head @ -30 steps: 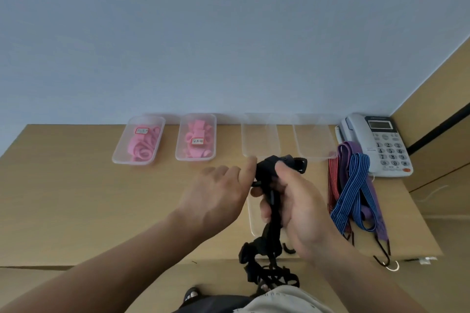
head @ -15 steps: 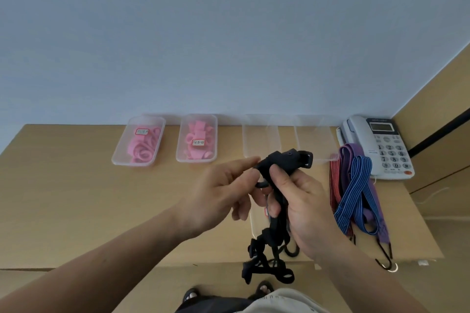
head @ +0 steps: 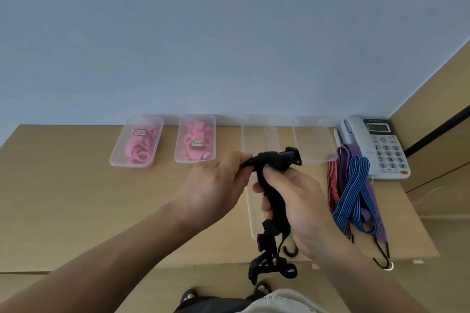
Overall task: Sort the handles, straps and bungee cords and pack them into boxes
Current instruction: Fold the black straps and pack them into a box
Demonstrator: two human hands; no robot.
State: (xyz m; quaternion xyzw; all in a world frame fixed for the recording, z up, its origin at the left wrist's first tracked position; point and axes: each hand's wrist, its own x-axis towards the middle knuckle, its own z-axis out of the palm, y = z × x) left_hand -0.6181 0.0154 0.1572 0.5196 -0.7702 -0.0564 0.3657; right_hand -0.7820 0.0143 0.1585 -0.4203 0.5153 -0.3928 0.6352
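A bundle of black straps (head: 273,201) with buckles hangs in front of me above the table. My right hand (head: 297,206) grips the bundle round its middle, thumb on top. My left hand (head: 218,185) pinches the strap's upper end beside the black buckle (head: 287,159). Loose strap ends dangle below the table edge. Under my hands lies an open clear box (head: 250,211), mostly hidden. Red, blue and purple bungee cords (head: 353,193) with hooks lie to the right.
Two clear lidded boxes of pink parts (head: 137,145) (head: 195,141) stand at the back left. Two clear lids or boxes (head: 258,134) (head: 314,140) stand at the back middle. A white desk phone (head: 379,150) sits at the back right. The wooden table's front edge (head: 127,268) is near me.
My left hand has closed its fingers onto the strap's top end. The bundle has been raised a little and turned, and the buckle now points right.
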